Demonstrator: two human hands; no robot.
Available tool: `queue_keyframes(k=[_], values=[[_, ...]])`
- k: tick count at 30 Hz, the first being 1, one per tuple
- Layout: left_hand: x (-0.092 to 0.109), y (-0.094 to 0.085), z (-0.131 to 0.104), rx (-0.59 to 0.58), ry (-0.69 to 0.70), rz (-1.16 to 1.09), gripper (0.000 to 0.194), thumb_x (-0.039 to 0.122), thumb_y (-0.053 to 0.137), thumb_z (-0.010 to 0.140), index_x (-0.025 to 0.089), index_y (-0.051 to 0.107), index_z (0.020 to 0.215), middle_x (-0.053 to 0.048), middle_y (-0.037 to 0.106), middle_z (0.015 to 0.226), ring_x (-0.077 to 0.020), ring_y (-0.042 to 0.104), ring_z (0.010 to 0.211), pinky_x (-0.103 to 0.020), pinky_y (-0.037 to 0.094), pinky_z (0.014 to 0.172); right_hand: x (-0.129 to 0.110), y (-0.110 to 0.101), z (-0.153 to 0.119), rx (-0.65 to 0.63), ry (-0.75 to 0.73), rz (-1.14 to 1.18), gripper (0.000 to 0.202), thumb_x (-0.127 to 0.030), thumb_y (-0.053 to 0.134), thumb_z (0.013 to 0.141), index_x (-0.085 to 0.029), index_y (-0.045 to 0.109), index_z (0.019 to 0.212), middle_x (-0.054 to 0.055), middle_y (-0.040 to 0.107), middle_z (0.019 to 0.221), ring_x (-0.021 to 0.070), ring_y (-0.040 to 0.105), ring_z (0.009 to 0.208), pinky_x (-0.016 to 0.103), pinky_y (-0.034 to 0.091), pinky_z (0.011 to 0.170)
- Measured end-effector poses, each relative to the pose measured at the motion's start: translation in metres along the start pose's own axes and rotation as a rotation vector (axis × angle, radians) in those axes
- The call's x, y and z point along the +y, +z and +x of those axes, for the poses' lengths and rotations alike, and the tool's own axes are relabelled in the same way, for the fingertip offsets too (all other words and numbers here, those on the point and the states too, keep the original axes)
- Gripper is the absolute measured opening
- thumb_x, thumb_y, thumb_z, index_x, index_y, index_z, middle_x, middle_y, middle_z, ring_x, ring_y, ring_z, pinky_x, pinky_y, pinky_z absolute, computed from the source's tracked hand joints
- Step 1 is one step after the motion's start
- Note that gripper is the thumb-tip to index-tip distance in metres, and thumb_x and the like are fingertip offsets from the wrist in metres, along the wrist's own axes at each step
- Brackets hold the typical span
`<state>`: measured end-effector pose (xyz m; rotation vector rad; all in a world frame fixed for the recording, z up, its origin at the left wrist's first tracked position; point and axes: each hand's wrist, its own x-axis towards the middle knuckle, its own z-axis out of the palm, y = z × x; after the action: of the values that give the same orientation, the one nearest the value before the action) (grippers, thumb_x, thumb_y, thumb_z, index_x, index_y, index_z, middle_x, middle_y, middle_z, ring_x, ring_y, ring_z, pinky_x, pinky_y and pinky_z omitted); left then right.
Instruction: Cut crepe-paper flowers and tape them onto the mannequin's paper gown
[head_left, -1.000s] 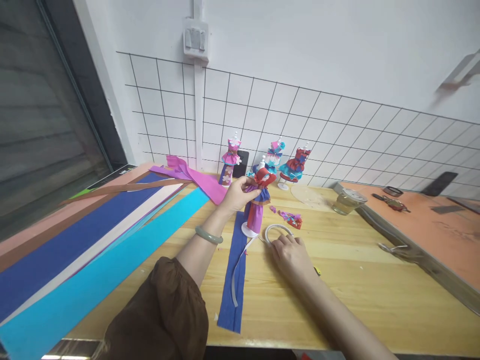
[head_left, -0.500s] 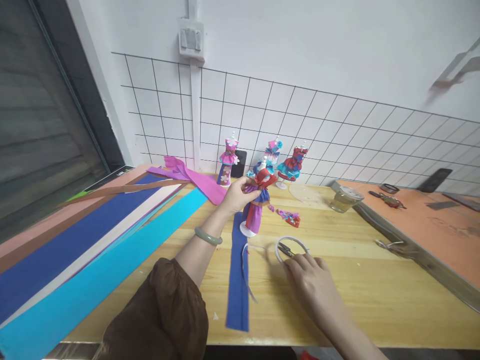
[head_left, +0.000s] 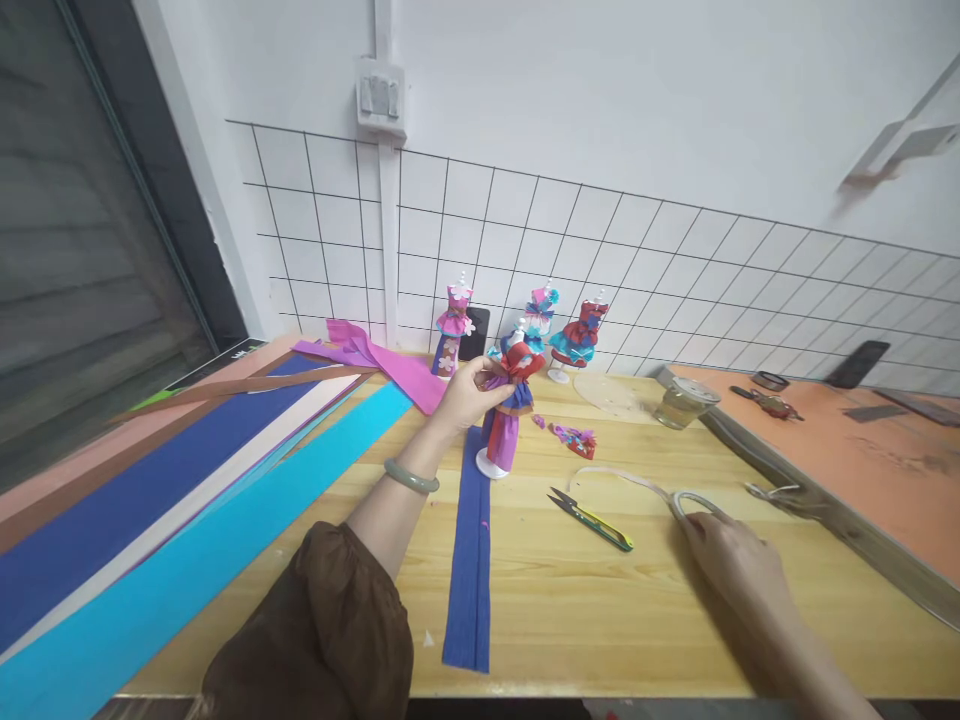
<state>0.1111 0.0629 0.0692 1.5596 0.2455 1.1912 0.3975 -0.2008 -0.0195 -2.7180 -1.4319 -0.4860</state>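
My left hand (head_left: 474, 392) has its fingers closed around the upper part of a small dress-form figure (head_left: 504, 438) in red, purple and blue crepe paper. The figure stands upright on its round white base. At the right, my right hand (head_left: 739, 560) grips a roll of narrow white tape (head_left: 684, 496), its loose end trailing left over the table. Between the hands lie thread snips (head_left: 596, 522) with dark blades and a green and yellow handle. A strip of dark blue crepe paper (head_left: 469, 570) lies below the figure.
Behind stand several dressed figures, including a pink one (head_left: 454, 320) and a red and turquoise one (head_left: 583, 335). Long crepe paper strips (head_left: 247, 490) cover the left side. A plastic cup of liquid (head_left: 686, 402) and paper scraps (head_left: 576, 440) are at the right.
My right hand has moved right with the tape roll, uncovering the snips. The tape's loose end has shifted off the blue strip. My left hand still holds the figure.
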Motion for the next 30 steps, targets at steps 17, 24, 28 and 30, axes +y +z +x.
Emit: queue_keyframes(k=[17, 24, 28, 30], values=[[0.005, -0.008, -0.001, -0.096, -0.043, 0.020, 0.027, 0.029, 0.067, 0.065, 0.012, 0.057, 0.083, -0.005, 0.061, 0.087, -0.0167, 0.056, 0.085, -0.030, 0.044, 0.078, -0.043, -0.021, -0.004, 0.127, -0.128, 0.007, 0.032, -0.033, 0.038, 0.082, -0.018, 0.065, 0.090, 0.011, 0.065, 0.097, 0.0280, 0.057, 0.090, 0.037, 0.042, 0.068], [0.006, -0.011, -0.001, -0.117, -0.040, 0.049, 0.028, 0.030, 0.068, 0.064, 0.012, 0.058, 0.084, -0.006, 0.061, 0.087, -0.0170, 0.056, 0.085, -0.031, 0.044, 0.079, -0.092, -0.026, -0.004, 0.198, -0.345, 0.301, 0.032, -0.034, 0.041, 0.083, -0.017, 0.067, 0.089, 0.012, 0.066, 0.092, 0.0280, 0.058, 0.089, 0.042, 0.043, 0.077], [0.008, -0.010, -0.002, -0.113, -0.039, 0.064, 0.028, 0.030, 0.068, 0.064, 0.012, 0.059, 0.084, -0.006, 0.061, 0.087, -0.0175, 0.056, 0.086, -0.031, 0.043, 0.080, -0.129, -0.055, 0.005, 0.176, -0.380, 0.593, 0.031, -0.036, 0.042, 0.084, -0.017, 0.064, 0.094, 0.012, 0.065, 0.094, 0.0249, 0.060, 0.088, 0.038, 0.046, 0.077], [0.010, -0.010, -0.002, -0.117, -0.038, 0.057, 0.028, 0.030, 0.067, 0.065, 0.012, 0.059, 0.084, -0.006, 0.061, 0.087, -0.0176, 0.057, 0.086, -0.031, 0.043, 0.080, -0.147, -0.077, 0.015, 0.193, -0.376, 0.715, 0.030, -0.038, 0.043, 0.084, -0.019, 0.063, 0.097, 0.010, 0.064, 0.099, 0.0246, 0.059, 0.090, 0.037, 0.047, 0.074]])
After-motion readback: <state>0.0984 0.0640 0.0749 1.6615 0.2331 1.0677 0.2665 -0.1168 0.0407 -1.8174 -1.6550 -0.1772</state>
